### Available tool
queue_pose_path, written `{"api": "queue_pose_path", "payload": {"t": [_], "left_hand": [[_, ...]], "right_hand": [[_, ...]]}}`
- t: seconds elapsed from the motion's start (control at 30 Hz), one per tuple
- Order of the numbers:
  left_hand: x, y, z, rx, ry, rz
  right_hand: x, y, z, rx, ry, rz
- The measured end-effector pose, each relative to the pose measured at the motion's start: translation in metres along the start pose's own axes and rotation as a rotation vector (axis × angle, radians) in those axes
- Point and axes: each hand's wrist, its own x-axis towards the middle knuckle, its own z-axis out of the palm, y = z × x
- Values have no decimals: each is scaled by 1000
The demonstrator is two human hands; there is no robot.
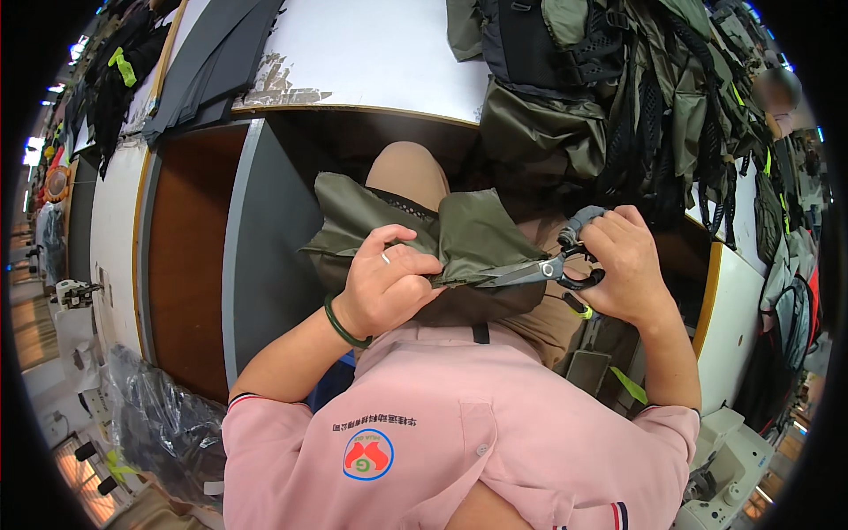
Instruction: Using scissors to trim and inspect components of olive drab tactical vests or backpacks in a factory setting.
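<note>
An olive-green piece of sewn fabric [477, 230] lies across my lap, with a strip of black mesh showing along its upper part. My left hand [389, 278] pinches the fabric's edge, thumb and fingers closed on it. In my right hand [623, 263] is a pair of scissors [530, 272], its handles wrapped in grey and black. The blades point left along the lower edge of the fabric, close to my left fingertips. Whether the blades are parted at the tip is hard to make out.
A white worktable [380, 62] with a worn front edge stands ahead, over open compartments [199, 256]. Olive and black backpacks [565, 115] are heaped at the right. Dark grey panels [212, 66] lie at the far left. A sewing machine [729, 468] stands at lower right.
</note>
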Motion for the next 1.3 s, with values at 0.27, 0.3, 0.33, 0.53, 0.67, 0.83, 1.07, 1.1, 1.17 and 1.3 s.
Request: {"api": "queue_pose_path", "payload": {"t": [0.27,0.3,0.33,0.53,0.67,0.83,1.07,1.1,1.17,1.3], "left_hand": [[7,1,6,-51,-12,-23],[6,1,7,-74,-12,-31],[8,0,7,-73,-11,-31],[11,0,6,-126,-38,-57],[11,1,7,-136,-45,-65],[10,2,8,-116,-30,-74],[10,2,9,-106,-29,-65],[10,2,9,-107,-32,-62],[9,2,11,-109,-32,-58],[9,4,12,-102,-34,-55]], "right_hand": [[9,-3,3,-171,15,-99],[9,-3,5,-176,27,-106],[10,-4,6,-180,40,-113],[8,-2,16,-171,45,-122],[4,3,20,-177,30,-129],[6,8,15,-160,91,-62],[8,9,10,-106,53,-92],[7,9,12,-112,42,-92],[4,10,17,-118,31,-92],[1,14,18,-65,43,-94]]}}
